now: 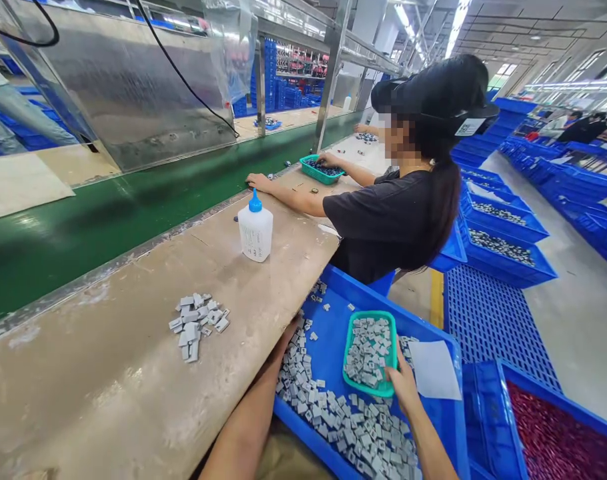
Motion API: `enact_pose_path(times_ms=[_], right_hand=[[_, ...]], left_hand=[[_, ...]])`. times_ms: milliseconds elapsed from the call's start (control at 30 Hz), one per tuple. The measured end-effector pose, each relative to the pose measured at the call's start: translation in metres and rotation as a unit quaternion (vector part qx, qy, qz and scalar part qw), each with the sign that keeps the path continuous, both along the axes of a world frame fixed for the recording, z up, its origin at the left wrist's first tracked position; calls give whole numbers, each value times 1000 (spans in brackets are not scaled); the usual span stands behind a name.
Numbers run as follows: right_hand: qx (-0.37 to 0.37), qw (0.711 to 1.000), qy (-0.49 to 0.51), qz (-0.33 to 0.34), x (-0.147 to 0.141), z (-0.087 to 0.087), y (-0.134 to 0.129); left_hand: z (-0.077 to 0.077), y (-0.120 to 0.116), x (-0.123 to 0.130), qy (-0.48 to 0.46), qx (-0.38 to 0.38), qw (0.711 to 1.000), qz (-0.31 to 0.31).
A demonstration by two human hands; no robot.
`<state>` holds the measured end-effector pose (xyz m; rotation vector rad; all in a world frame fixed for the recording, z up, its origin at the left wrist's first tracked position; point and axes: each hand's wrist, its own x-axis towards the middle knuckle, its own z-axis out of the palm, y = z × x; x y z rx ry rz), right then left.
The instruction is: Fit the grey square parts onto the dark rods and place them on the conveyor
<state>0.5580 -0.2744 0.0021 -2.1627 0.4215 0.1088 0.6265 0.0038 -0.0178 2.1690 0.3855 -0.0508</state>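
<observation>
My right hand [403,379] grips the right rim of a small green plastic basket [394,333], with the thumb at its inner side. Grey rectangular plastic pieces [367,350] partly fill the basket. It is held over a large blue bin [328,380], where many loose pieces of the same kind [348,427] lie spread along the left and near sides. My left hand [292,327] reaches down between the tabletop edge and the bin; its fingers are hidden by the table.
A pile of grey pieces [196,323] and a white bottle with a blue cap [256,230] are on the brown tabletop [108,380]. Beyond it runs a green conveyor belt [108,207]. A co-worker [383,207] sits ahead. White paper [436,370] lies in the bin's right side.
</observation>
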Motion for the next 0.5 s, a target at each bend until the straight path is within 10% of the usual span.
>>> enact_pose_path(times_ms=[133, 333, 500], right_hand=[[-119, 988, 32, 94, 45, 23, 33], [-80, 980, 22, 182, 91, 25, 89], [-6, 978, 22, 205, 77, 22, 97]], left_hand=[[-12, -21, -6, -4, 71, 997, -40], [-26, -78, -23, 23, 146, 989, 22], [-26, -73, -19, 69, 147, 982, 93]])
